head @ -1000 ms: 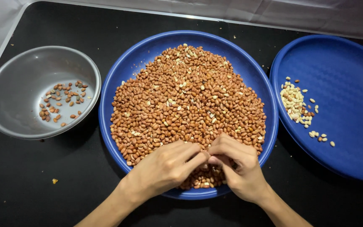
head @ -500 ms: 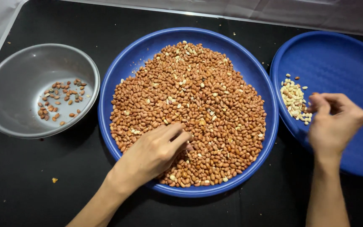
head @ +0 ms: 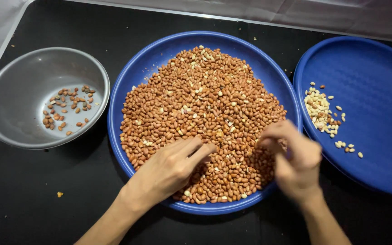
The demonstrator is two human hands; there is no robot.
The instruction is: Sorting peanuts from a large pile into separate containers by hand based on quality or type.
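A wide blue plate [head: 137,86] sits mid-bench, heaped with red-skinned peanuts [head: 200,113]. The left hand [head: 171,170] rests flat on the heap at about 7 o'clock, fingers loosely spread and touching the nuts, gripping nothing. The right hand [head: 291,159], blurred, hovers over the plate's 4 o'clock rim with fingertips pinched together; whether they hold a nut cannot be told. At 3 o'clock a second blue plate [head: 377,90] carries pale skinned peanuts [head: 320,111]. At 9 o'clock a grey metal bowl [head: 10,95] holds a few dark nuts [head: 66,106].
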